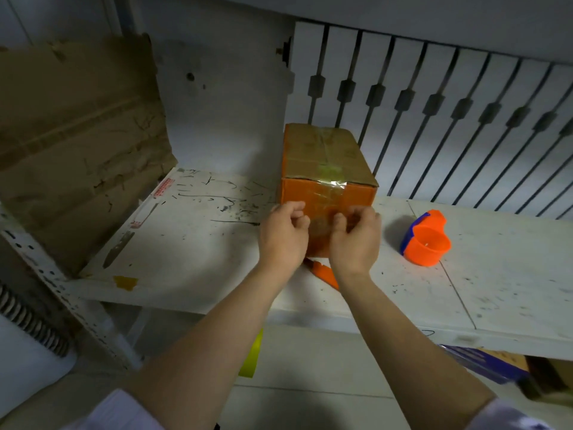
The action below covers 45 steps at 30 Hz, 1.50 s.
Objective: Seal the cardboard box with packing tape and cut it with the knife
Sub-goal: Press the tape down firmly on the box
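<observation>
A scuffed white desk (198,237) fills the middle of the frame, with a worn cardboard sheet (77,144) leaning at the upper left and a white slatted panel (434,88) behind at the upper right.

At centre stands the box (325,169), its flaps closed; clear tape (328,187) runs along the top seam and down over the near orange face. The left hand (283,234) and right hand (356,240) are both against that near face, low down. Their fingers (294,212) are curled together as if pinching or pressing the tape end, though whether they actually grip anything cannot be told.

Just below the hands, an orange knife (324,271) lies on the desk, partly hidden by the right wrist. To the right of the box, apart from it, sits the orange and blue tape holder (424,240).

By the look of it, the sealing is mostly done: the tape is laid and apparently parted from the holder. What seems left is smoothing the end down.
</observation>
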Motion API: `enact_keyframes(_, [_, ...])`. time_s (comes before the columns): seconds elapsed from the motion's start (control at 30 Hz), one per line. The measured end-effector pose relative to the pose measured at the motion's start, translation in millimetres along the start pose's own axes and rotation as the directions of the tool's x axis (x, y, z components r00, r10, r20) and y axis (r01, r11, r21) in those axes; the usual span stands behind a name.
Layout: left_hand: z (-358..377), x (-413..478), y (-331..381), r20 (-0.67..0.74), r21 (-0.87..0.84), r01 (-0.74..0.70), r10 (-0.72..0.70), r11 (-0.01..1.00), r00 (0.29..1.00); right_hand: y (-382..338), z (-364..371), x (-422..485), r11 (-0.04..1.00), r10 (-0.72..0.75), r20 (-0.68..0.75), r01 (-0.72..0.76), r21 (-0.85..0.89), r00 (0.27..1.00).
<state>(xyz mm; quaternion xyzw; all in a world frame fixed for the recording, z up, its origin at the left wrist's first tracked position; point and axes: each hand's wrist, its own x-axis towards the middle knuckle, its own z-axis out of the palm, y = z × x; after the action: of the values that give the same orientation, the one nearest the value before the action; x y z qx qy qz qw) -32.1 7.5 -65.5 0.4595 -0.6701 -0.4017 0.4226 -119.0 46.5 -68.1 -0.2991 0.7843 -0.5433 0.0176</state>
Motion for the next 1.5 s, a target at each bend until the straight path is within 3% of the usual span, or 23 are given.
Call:
enact_keyframes(0.07, [13.2, 0.8, 8.6, -0.032, -0.065, 0.043, -0.045, 0.997, 0.998, -2.6, -7.9, 15.6, 0.985, -0.153, -0.128, 0.141, -0.098, 0.98])
enact_keyframes(0.13, [22.8, 1.9, 13.8, -0.07, -0.096, 0.098, -0.105, 0.991, 0.992, -6.9, -13.4, 28.7, 0.948, -0.298, -0.142, 0.275, -0.163, 0.944])
enact_keyframes(0.2, [26.7, 2.1, 20.7, -0.15, -0.119, 0.097, -0.114, 0.988, 0.982, -10.8, -16.1, 41.2, 0.9, -0.4, -0.035, 0.384, -0.207, 0.916])
enact_keyframes(0.27, [24.8, 6.6, 25.9, -0.281, -0.032, 0.0, -0.009, 1.0, 0.96, -13.7, -16.7, 54.3, 0.857, -0.449, 0.105, 0.461, -0.229, 0.887])
enact_keyframes(0.33, [18.3, 17.6, 29.6, -0.325, 0.182, -0.113, 0.168, 0.977, 0.931, -14.1, -16.4, 67.1, 0.838, -0.442, 0.222, 0.488, -0.242, 0.869])
enact_keyframes(0.4, [12.5, 31.8, 32.2, -0.221, 0.373, -0.219, 0.316, 0.902, 0.923, -9.2, -16.2, 75.7, 0.829, -0.42, 0.313, 0.5, -0.249, 0.852])
enact_keyframes(0.5, [13.1, 50.6, 29.6, -0.034, 0.497, -0.292, 0.354, 0.817, 0.935, -1.0, -16.4, 80.3, 0.839, -0.415, 0.365, 0.505, -0.2, 0.833])
enact_keyframes(0.67, [18.3, 58.4, 16.6, -0.009, 0.441, -0.327, 0.368, 0.836, 0.93, 2.1, -14.0, 81.3, 0.851, -0.427, 0.349, 0.501, -0.157, 0.834])
enact_keyframes(0.83, [11.8, 56.7, 8.0, 0.062, 0.486, -0.399, 0.425, 0.778, 0.903, 8.8, -16.5, 78.9, 0.826, -0.459, 0.371, 0.541, -0.156, 0.808])
enact_keyframes(1.03, [3.5, 57.0, 14.5, 0.131, 0.511, -0.396, 0.386, 0.763, 0.913, 1.2, -18.0, 78.8, 0.858, -0.391, 0.409, 0.487, -0.163, 0.824])
enact_keyframes(1.23, [0.7, 54.2, 14.9, 0.171, 0.516, -0.416, 0.386, 0.749, 0.907, 2.9, -18.3, 75.1, 0.816, -0.409, 0.425, 0.533, -0.226, 0.808])
enact_keyframes(1.5, [7.6, 53.2, 11.0, 0.108, 0.534, -0.388, 0.394, 0.752, 0.913, 5.6, -23.2, 81.6, 0.842, -0.403, 0.479, 0.521, -0.141, 0.78])
